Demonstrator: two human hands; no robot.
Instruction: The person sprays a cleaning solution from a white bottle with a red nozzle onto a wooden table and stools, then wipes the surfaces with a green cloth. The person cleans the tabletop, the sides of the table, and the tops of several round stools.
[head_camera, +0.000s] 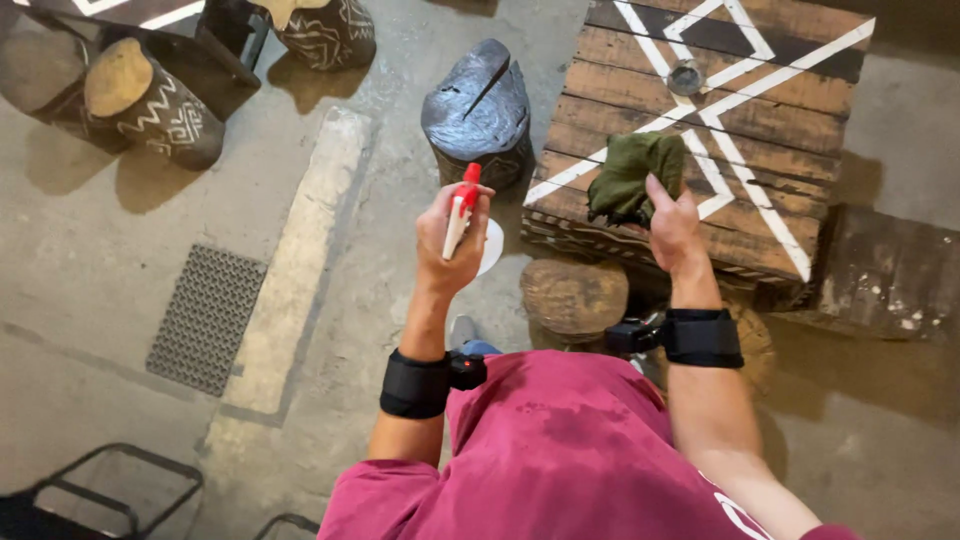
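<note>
While standing on bare concrete beside the plank table (790, 150): left hand (450, 240) clenched round a spray bottle (462, 212), right hand (672, 222) pressing a green cloth (630, 172) onto the table's near edge.

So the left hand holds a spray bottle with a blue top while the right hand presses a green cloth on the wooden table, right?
Not quite: the spray bottle in the left hand has a red top, not blue, as the head view shows. The right hand does press the green cloth on the wooden table.
</note>
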